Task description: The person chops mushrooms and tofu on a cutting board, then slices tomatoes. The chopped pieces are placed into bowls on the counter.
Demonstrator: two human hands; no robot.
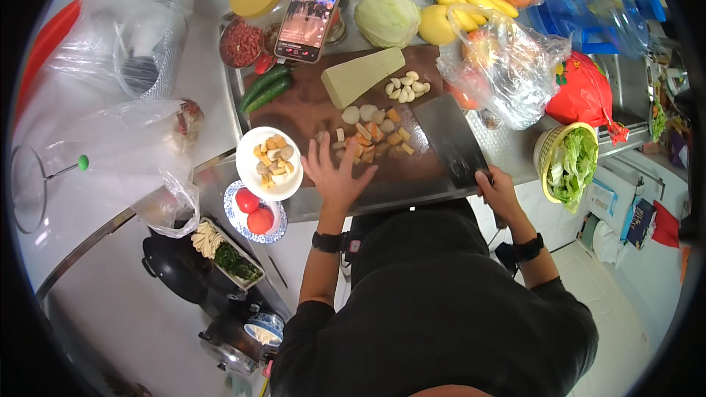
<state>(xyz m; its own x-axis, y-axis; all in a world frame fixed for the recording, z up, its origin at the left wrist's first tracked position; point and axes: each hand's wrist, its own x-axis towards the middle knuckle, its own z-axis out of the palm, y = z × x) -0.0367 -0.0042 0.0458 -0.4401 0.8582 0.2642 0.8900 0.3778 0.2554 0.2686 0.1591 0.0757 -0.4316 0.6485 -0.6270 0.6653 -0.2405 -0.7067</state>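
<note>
My left hand lies with fingers spread over the near edge of a brown cutting board, its fingertips at a pile of chopped pale and orange-brown pieces, perhaps mushroom. My right hand is closed round the handle of a cleaver. Its broad blade lies flat over the board's right side, beside the pile. Left of my left hand, a white plate holds similar chopped pieces. Further back on the board are a pale green block, peeled garlic cloves and small cucumbers.
A patterned plate bears two tomatoes at the counter's front edge. Behind the board are a phone, a bowl of minced meat and a cabbage. Bagged fruit and a yellow basket of lettuce stand right.
</note>
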